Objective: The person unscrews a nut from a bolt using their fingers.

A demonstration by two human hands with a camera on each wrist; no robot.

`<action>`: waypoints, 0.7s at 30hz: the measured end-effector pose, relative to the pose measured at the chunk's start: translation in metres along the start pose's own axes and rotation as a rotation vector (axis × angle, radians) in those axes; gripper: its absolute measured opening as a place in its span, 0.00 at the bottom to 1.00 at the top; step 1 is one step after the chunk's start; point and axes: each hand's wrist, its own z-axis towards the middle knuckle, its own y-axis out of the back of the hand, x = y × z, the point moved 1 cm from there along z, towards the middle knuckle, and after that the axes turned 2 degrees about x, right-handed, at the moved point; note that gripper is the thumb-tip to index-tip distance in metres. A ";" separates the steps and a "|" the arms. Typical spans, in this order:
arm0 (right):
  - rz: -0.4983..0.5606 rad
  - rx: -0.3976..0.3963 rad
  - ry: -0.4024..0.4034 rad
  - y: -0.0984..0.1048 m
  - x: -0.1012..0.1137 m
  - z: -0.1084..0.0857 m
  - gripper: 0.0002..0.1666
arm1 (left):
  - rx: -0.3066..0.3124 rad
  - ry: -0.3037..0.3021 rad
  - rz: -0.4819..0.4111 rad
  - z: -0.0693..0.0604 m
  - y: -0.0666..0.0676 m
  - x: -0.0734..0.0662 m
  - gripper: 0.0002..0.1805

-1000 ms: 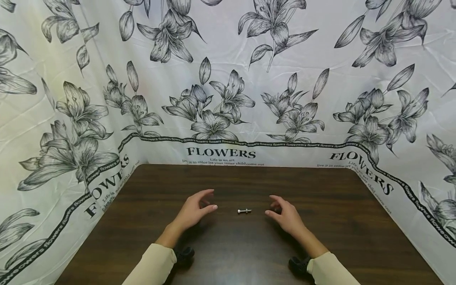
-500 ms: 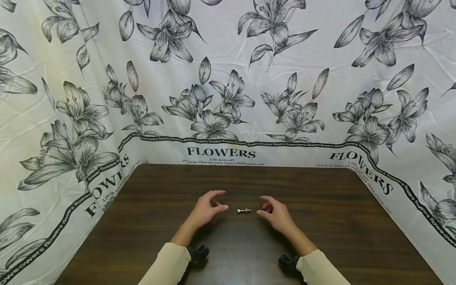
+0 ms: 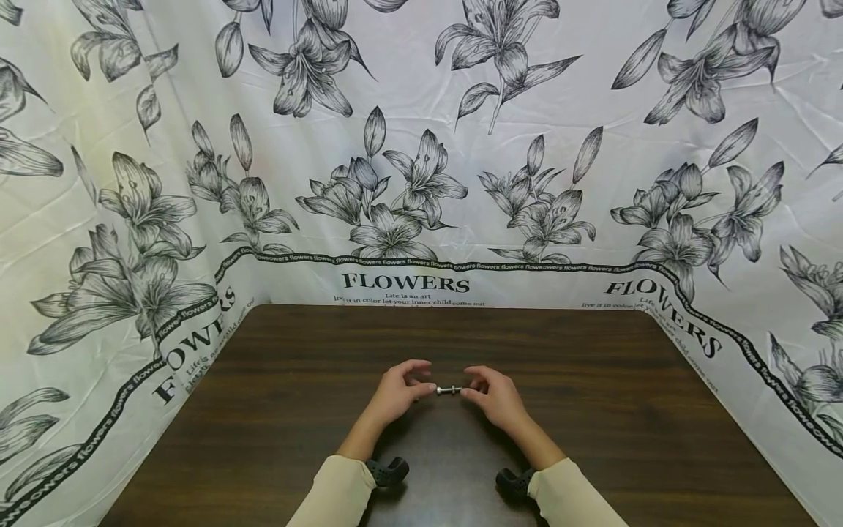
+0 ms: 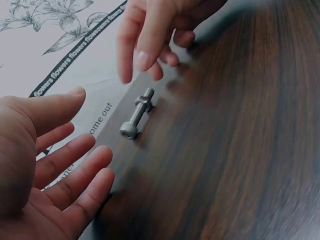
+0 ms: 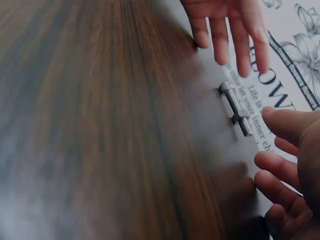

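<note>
A small silver bolt (image 3: 443,391) lies on its side on the table, its head toward my left hand. Partway along the shank sits a nut (image 4: 143,100), near the threaded end. My left hand (image 3: 394,393) hovers just left of the bolt head, thumb and fingers apart. Opposite it, my right hand (image 3: 498,399) is close to the threaded end, fingers spread and slightly bent. Both wrist views show a gap between the fingers and the bolt, so neither hand appears to touch it.
The dark wood-grain table (image 3: 593,417) stretches around the hands. A white cloth (image 3: 421,183) printed with lilies and "FLOWERS" hangs along the back and both sides. A dark device is strapped at each wrist, such as the black one (image 3: 388,472) at the left cuff.
Both hands have moved inward, the left one rightward and the right one leftward, closing in on the bolt's ends. The bolt still lies in its place. The head view has shifted slightly.
</note>
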 end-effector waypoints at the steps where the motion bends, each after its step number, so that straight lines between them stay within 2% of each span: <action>1: -0.001 0.006 0.003 -0.001 0.000 0.001 0.21 | -0.003 0.002 -0.006 0.001 -0.002 0.001 0.24; 4: -0.025 0.020 0.006 -0.005 0.001 0.003 0.20 | -0.010 0.001 -0.004 0.002 -0.006 0.002 0.23; 8: -0.083 0.030 0.003 -0.007 0.004 0.004 0.19 | -0.025 -0.001 0.048 0.004 -0.011 0.002 0.22; 15: -0.171 0.038 0.024 -0.008 0.006 0.006 0.13 | -0.047 0.022 0.219 0.006 -0.018 0.004 0.19; 21: -0.208 0.055 0.002 -0.009 0.008 0.006 0.10 | -0.091 -0.018 0.390 0.005 -0.021 0.002 0.16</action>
